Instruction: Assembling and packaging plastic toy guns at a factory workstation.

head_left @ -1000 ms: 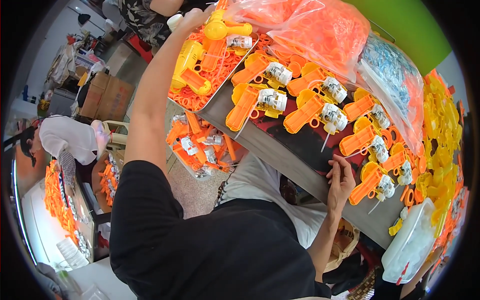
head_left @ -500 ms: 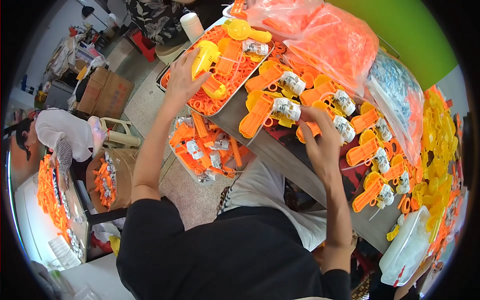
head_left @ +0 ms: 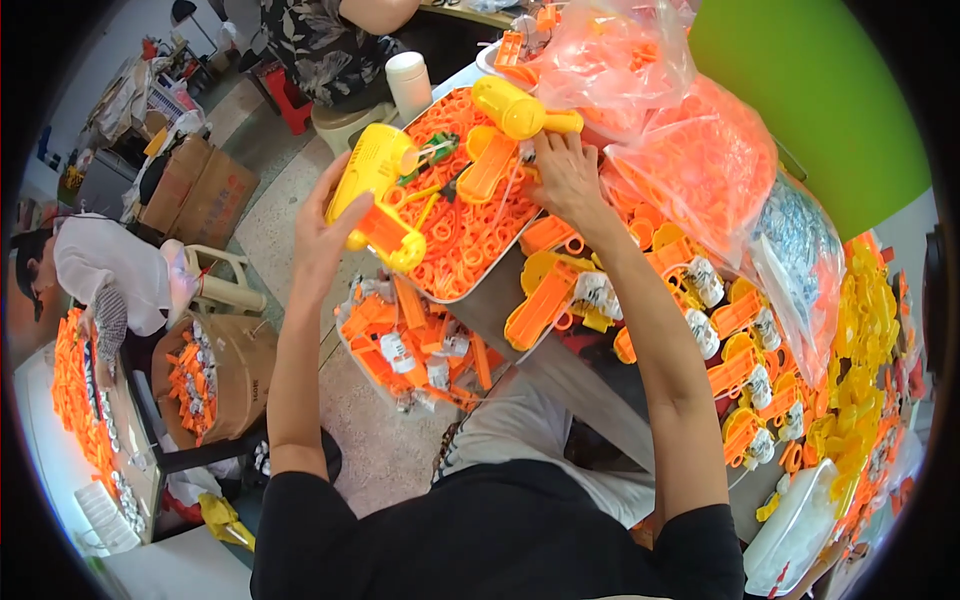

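A yellow toy shell (head_left: 370, 165) shaped like a hair dryer, with an orange handle part, is lifted above the near left of the metal tray (head_left: 455, 297). My left hand (head_left: 322, 235) grips it from the left, thumb across the orange part. At the tray's right side, my right hand (head_left: 568, 180) has its fingers curled over the white end of an orange-and-yellow toy assembly (head_left: 487, 168); that end is mostly hidden. Just beyond those fingers lies another yellow hair-dryer-shaped toy (head_left: 512, 108). Small orange rings (head_left: 480, 245) fill the tray, with a green piece (head_left: 432, 152) among them.
Rows of orange assemblies with white wrapped ends (head_left: 735, 380) lie on the table to the right. Behind them bulge clear bags of orange parts (head_left: 705, 165). A box of orange parts (head_left: 420, 345) stands below the tray. Another person (head_left: 115, 270) bends over a table at far left.
My right hand has gone from the assemblies on the table to the tray's far right side. My left hand has raised the yellow shell and drawn it left, uncovering the green piece.
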Available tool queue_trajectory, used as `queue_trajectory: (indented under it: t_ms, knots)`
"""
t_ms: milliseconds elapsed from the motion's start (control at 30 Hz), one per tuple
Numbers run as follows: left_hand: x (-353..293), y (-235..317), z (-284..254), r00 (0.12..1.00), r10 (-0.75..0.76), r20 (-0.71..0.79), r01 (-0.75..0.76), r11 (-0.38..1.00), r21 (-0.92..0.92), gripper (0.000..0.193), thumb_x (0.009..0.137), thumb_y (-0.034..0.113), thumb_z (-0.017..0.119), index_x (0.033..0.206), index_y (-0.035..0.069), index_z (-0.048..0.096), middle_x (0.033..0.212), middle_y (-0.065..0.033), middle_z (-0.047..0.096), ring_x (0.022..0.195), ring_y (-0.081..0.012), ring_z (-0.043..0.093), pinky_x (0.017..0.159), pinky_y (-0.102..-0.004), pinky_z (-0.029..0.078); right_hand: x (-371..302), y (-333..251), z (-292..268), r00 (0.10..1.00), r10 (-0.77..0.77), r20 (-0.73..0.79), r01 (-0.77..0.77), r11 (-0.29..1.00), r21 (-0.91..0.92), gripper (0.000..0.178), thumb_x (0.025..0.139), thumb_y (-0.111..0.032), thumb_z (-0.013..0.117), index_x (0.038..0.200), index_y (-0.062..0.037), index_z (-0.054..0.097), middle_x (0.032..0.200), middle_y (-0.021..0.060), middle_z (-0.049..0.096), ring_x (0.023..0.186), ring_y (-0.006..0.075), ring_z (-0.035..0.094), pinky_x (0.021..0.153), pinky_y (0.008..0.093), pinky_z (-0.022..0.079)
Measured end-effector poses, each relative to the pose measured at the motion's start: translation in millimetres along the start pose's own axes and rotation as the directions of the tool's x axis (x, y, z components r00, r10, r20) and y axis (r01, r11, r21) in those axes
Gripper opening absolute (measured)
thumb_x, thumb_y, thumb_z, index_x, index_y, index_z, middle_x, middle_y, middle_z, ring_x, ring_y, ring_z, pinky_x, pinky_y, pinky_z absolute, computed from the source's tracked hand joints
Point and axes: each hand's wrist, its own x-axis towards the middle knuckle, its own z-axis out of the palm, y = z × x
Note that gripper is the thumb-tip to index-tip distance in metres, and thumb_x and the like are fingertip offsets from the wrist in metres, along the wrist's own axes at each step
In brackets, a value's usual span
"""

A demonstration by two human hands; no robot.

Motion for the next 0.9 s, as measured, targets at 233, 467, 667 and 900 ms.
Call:
queue_trajectory:
  t_ms: [233, 467, 667, 900]
  knots:
    - [-4, -11, 8, 1.0, 0.001, -0.03, 0.003, 0.993, 0.122, 0.062, 0.089, 0.018, 0.072, 0.144, 0.0, 0.049, 0.138, -0.0156, 0.056, 0.124, -0.0208, 0.056, 0.105, -0.0322, 0.043, -6, -5, -28, 0.995, -0.003, 0.104, -0.017, 0.983, 0.185, 0.079, 0.07, -0.035, 0.076, 0.138, -0.0075, 0.05, 0.135, 0.0173, 0.053, 0.134, 0.0371, 0.039, 0.107, 0.0546, 0.036]
    - [26, -25, 33, 0.985, 0.168, -0.04, -0.15, 0.949, 0.276, 0.059, 0.087, 0.022, 0.075, 0.139, 0.004, 0.055, 0.132, -0.0165, 0.059, 0.119, -0.0242, 0.059, 0.102, -0.0347, 0.046, -34, 31, -84, 0.971, -0.152, 0.183, 0.083, 0.937, 0.34, 0.074, 0.075, -0.029, 0.076, 0.14, -0.0051, 0.052, 0.138, 0.0177, 0.054, 0.131, 0.0351, 0.045, 0.11, 0.0456, 0.036]
    - [34, -36, 71, 0.9, 0.411, 0.147, -0.407, 0.669, 0.622, 0.054, 0.09, 0.036, 0.072, 0.132, 0.004, 0.06, 0.127, -0.0202, 0.062, 0.114, -0.0347, 0.06, 0.099, -0.0424, 0.046, -141, 11, -166, 0.969, 0.243, 0.045, -0.244, 0.916, 0.319, 0.057, 0.076, -0.027, 0.076, 0.126, -0.0053, 0.061, 0.099, 0.0175, 0.064, 0.095, 0.0326, 0.064, 0.082, 0.0477, 0.05]
    - [-1, -1, 83, 0.76, 0.648, 0.052, -0.517, 0.554, 0.653, 0.046, 0.09, 0.03, 0.073, 0.128, 0.005, 0.065, 0.136, -0.0179, 0.059, 0.124, -0.0331, 0.056, 0.106, -0.0441, 0.042, -332, 28, -160, 0.885, 0.442, -0.146, -0.431, 0.896, 0.104, 0.078, 0.069, -0.016, 0.078, 0.141, -0.0077, 0.051, 0.126, 0.0149, 0.057, 0.116, 0.0334, 0.048, 0.103, 0.0412, 0.039]
